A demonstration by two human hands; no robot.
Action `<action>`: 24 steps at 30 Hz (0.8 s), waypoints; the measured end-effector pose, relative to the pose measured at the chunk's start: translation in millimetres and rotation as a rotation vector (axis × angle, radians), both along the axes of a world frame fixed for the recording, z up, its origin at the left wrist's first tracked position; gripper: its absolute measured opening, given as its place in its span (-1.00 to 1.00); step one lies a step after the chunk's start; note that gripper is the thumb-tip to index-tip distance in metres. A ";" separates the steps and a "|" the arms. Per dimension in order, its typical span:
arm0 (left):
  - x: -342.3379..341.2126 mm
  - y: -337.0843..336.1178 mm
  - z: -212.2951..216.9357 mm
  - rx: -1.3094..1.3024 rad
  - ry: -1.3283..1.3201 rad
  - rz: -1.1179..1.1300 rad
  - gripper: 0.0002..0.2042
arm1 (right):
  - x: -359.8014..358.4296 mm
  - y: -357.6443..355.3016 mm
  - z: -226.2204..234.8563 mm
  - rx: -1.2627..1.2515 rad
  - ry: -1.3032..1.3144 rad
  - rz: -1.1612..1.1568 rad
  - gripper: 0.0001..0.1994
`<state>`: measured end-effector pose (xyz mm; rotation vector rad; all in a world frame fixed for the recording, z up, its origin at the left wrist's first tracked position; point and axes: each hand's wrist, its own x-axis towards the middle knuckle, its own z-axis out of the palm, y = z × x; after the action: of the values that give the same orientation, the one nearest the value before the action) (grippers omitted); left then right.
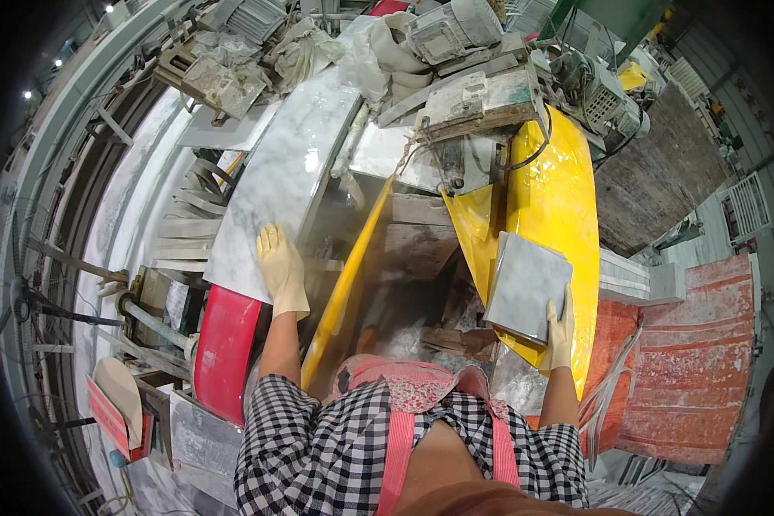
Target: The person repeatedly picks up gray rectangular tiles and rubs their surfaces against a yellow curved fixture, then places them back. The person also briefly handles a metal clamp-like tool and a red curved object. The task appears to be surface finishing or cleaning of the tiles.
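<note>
My left hand point(280, 268), in a cream rubber glove, lies flat with its fingers stretched out on the near end of a wet white-grey marble slab point(291, 159). The slab rests over a red surface point(225, 348) that shows at its near end. On the right, my gloved right hand point(561, 334) grips the lower right edge of a small stack of grey rectangular stone tiles point(531, 282). The stack sits tilted on a wet, yellow-covered surface point(557, 185). Part of the right hand's fingers is hidden by the stack's edge.
Yellow sheeting point(351, 271) hangs between the two sides, over a gap. Dusty motors point(454, 33) and a worn machine block point(477, 99) stand ahead. White stone strips point(623, 279) and an orange-red sheet point(692, 361) lie at right. A metal rail point(39, 163) runs along the left.
</note>
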<state>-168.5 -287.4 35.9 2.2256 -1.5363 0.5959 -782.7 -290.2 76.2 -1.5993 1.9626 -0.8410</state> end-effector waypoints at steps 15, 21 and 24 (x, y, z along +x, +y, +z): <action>-0.3 0.5 -0.1 0.016 0.008 -0.006 -0.61 | -0.6 -2.2 -2.4 -0.012 0.011 -0.004 -0.32; 1.0 0.3 -1.5 0.038 0.013 -0.005 -0.59 | 2.7 0.7 2.1 -0.013 -0.071 -0.001 -0.32; 0.7 0.8 -1.5 0.037 0.015 0.002 -0.59 | 5.1 0.8 5.8 -0.011 -0.022 0.007 -0.32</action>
<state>-167.9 -286.6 34.4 2.2544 -1.5494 0.5543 -777.6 -289.4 82.0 -1.5955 1.9389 -0.8647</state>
